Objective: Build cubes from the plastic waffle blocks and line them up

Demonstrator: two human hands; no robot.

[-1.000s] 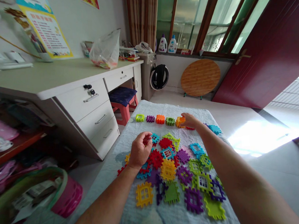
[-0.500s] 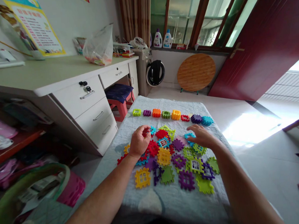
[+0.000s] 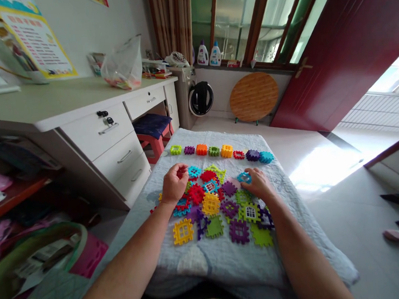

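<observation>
My left hand (image 3: 175, 185) is at the back left of a pile of plastic interlocking building blocks. Its fingers are curled in a pinch, with a red interlocking block (image 3: 181, 172) partly showing at the fingertips. A blue round-holed block (image 3: 194, 171) lies just right of it. On the pile's right side, my right hand (image 3: 261, 185) has thumb and fingers closed on the edge of a blue interlocking block (image 3: 244, 178). Between the hands lie a red block (image 3: 196, 194), a yellow window block (image 3: 210, 204) and a purple block (image 3: 228, 189), among several others.
A row of small stacks, from a light green stack (image 3: 176, 149) to a blue stack (image 3: 266, 157), runs along the far side of the cloth-covered table (image 3: 194, 275). A white desk (image 3: 99, 133) and a red stool (image 3: 155, 145) stand left. A basket (image 3: 86, 248) sits lower left.
My right hand has come slightly left, its thumb and fingers closing on the blue block. My left hand has shifted slightly left with the red block. The whole view has also shifted.
</observation>
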